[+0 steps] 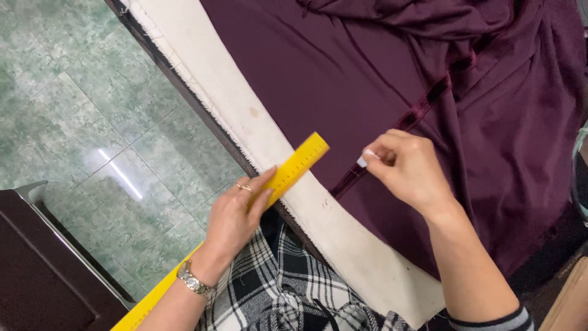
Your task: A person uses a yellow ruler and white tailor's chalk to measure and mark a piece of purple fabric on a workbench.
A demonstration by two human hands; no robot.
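Head view: right hand (409,173) pinched shut, thumb and forefinger together on a small white piece of chalk (362,161), tip down at the velvet trim (422,110) of the dark purple fabric (343,92). Left hand (237,214) closed round a yellow ruler (294,168), fingers curled over its top face, ring on one finger, metal watch (195,283) at the wrist. Ruler slanting from near left to far right, its far end over the cream table padding (245,116), just short of the fabric edge and apart from the chalk. Fabric spread flat across the padding, bunched in folds at far right. Green marbled floor tiles (92,122) to the left, dark furniture (37,270) at near left, black-and-white plaid garment (282,288) nearest the camera.

Risks, as a judgement: ruler not yet lying on the cloth, so any chalk stroke now likely crooked. Loose slippery cloth apt to creep under chalk pressure, shifting the mark. Folds at far right likely to tug the flat part askew. Small chalk piece held at the very tips, easy to drop or snap.
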